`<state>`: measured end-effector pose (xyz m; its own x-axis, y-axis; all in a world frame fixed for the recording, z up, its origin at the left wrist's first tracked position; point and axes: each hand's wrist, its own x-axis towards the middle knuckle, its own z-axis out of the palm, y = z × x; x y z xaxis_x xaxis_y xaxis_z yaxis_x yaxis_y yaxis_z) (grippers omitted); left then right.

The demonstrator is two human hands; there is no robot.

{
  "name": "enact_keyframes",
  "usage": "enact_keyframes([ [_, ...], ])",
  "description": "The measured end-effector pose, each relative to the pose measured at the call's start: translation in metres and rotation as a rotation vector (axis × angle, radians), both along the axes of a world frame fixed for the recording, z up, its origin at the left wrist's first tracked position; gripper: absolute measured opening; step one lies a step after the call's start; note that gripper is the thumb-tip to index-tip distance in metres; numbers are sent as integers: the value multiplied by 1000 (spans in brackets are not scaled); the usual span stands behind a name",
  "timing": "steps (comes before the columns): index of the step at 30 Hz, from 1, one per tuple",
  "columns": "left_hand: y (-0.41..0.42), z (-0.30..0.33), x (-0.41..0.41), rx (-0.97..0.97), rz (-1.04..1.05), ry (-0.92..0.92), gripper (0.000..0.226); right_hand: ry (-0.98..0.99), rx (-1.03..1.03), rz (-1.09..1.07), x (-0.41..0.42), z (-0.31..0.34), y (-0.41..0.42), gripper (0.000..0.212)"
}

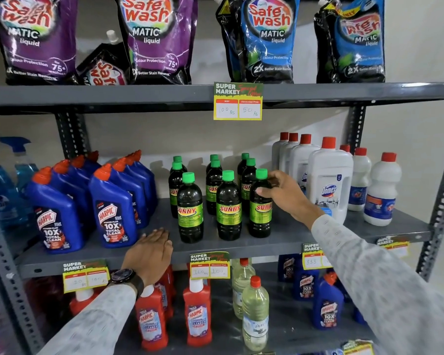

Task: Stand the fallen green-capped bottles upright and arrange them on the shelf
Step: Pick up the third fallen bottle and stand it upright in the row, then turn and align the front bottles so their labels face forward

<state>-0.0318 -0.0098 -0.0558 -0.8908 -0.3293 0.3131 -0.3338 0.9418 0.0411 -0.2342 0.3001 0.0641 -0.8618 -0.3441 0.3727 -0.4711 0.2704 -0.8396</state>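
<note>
Grey steel shelving fills the view, and its middle shelf point(241, 248) carries the goods in question. Nearest, at about seven o'clock, the left hand point(151, 252) lies flat and open, palm down on the shelf's front edge, gripping nothing, a wristwatch point(125, 277) on its wrist. Just beyond, at the centre, the green-capped bottles point(228, 206) all stand upright in three files running front to back, dark bottles with green labels. The right hand point(283, 193), reaching in from four o'clock in a pale patterned sleeve point(385, 285), has its fingers curled round the shoulder of the front right bottle point(260, 208), thumb on the near side. At nine o'clock stand blue toilet cleaner bottles point(87, 201) with orange caps; at three o'clock, white bottles point(331, 180) with red caps. Farther up, at twelve o'clock, a yellow price tag point(238, 101) hangs from the upper shelf, where purple and blue detergent pouches point(151, 39) stand in a row.
</note>
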Motion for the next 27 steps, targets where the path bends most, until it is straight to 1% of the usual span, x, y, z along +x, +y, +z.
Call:
enact_keyframes([
  [4,-1,1,1,-3,-7,8,59,111,31,-114,12,-1,-3,59],
  [10,3,0,5,43,-15,43,57,160,76,-135,25,-6,-1,65],
  [12,6,2,5,59,-21,56,57,256,62,-236,37,-13,2,66],
  [14,10,4,6,83,-36,66,56,392,13,-356,54,-25,2,57],
  [16,13,5,8,183,-21,141,54,462,-28,-348,73,-41,-4,44],
  [18,14,9,12,373,15,315,49,431,-29,-292,89,-60,-18,39],
  [20,18,15,10,612,-26,474,48,319,-17,-246,102,-77,-33,45],
  [21,20,18,6,716,-69,507,50,263,-8,-229,106,-84,-40,53],
  [23,25,25,0,877,-150,494,65,194,29,-214,108,-95,-53,70],
  [25,31,32,-7,960,-199,451,83,159,61,-219,107,-99,-63,86],
  [26,33,34,-11,979,-214,440,88,150,62,-223,104,-100,-68,88],
  [27,34,36,-14,992,-225,432,91,148,53,-225,102,-100,-71,86],
])
